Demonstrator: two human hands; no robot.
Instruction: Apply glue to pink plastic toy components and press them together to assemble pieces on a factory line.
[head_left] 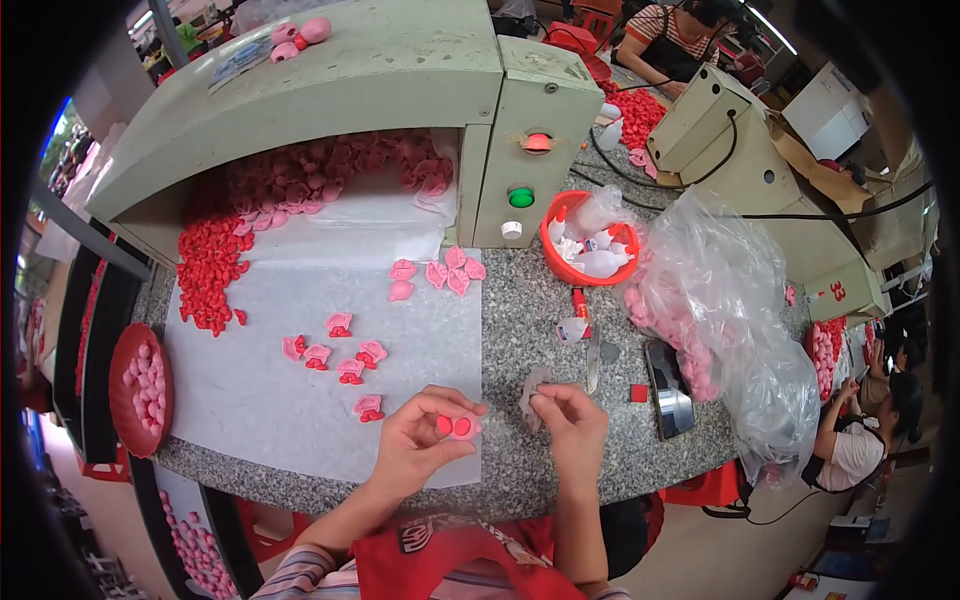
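My left hand point(415, 445) pinches a small pink molded piece point(464, 434) with two red ovals on its face, near the front edge of the white sheet point(270, 420). To the right, over the speckled grey table, my right hand point(572, 425) has its fingertips closed on a crumpled greyish wad point(533, 392); whether it is cloth or plastic I cannot tell. Several pink pieces with red feet-like parts point(350, 371) lie on the sheet beyond my left hand. Farther off are loose pink shell-shaped pieces point(457, 272).
A pale green machine point(400, 60) arches over heaped pink pieces point(340, 165) and red parts point(208, 285). A red basket point(120, 420) stands left, an orange basket point(572, 275) of white bottles behind. A phone point(670, 390) and a plastic bag point(740, 330) lie right. Other people work beyond.
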